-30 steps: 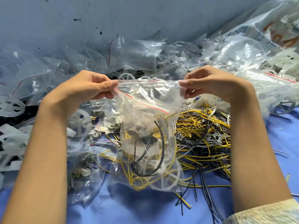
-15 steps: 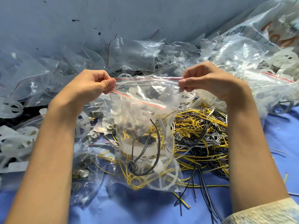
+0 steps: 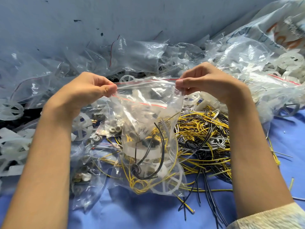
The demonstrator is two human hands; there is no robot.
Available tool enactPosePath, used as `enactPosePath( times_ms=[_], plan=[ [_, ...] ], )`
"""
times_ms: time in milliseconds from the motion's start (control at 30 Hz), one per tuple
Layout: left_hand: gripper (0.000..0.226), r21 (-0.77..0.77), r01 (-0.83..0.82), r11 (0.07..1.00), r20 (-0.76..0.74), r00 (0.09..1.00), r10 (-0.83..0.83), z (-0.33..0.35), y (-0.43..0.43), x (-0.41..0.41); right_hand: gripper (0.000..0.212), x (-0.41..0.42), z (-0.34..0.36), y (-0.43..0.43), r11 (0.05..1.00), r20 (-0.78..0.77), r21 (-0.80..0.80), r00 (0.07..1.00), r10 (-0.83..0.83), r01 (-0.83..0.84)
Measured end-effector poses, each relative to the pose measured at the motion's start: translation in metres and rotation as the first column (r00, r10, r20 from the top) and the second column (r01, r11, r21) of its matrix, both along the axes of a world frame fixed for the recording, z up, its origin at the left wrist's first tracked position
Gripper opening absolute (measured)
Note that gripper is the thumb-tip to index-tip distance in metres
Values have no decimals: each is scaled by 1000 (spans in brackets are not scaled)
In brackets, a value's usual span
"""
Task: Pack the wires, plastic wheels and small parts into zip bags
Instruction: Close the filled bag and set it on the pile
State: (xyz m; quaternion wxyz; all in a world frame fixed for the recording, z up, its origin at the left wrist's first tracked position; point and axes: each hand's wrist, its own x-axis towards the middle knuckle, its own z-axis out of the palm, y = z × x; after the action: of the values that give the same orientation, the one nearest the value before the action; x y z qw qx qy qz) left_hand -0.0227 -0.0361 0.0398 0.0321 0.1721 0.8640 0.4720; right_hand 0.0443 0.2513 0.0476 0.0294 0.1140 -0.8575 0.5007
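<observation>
Clear plastic zip bag (image 3: 145,113) with a red seal line, seen from the head camera, hangs over a blue cloth (image 3: 140,212). It holds yellow and black wires (image 3: 137,185) and a white wheel (image 3: 166,185). The left hand (image 3: 89,90) pinches one top corner and the right hand (image 3: 209,81) the other, fingers curled on the strip, stretching it taut. To seal it well, keep the strip flat and press along it end to end. Whether the seal is already closed is unclear. Small parts inside blur together.

zip bag (image 3: 148,103): clear glossy plastic | wheel (image 3: 82,126): translucent white plastic | cloth (image 3: 132,210): matt blue
</observation>
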Motion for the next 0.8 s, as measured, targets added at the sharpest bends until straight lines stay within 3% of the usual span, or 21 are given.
enactPosePath(
  times_ms=[200,367,500,700,800],
  plan=[
    [22,-71,-51,996,-88,995,44,-3,16,-1,13,3,3,-8,999,-87,48,996,-3,7],
    [6,3,16,1000,-8,1000,-16,2,7,1,13,0,3,-11,1000,-59,19,998,15,-14],
    [22,-7,79,997,41,996,-79,4,3,5,17,-2,1,-14,998,-21,30,999,47,-46],
    [8,14,54,998,-14,998,-54,2,6,5,8,-3,0,-14,999,-83,39,996,30,-27],
    [13,-3,21,1000,-68,997,-21,1,10,2,8,-2,2,-17,998,-98,44,995,37,-33]
  ],
)
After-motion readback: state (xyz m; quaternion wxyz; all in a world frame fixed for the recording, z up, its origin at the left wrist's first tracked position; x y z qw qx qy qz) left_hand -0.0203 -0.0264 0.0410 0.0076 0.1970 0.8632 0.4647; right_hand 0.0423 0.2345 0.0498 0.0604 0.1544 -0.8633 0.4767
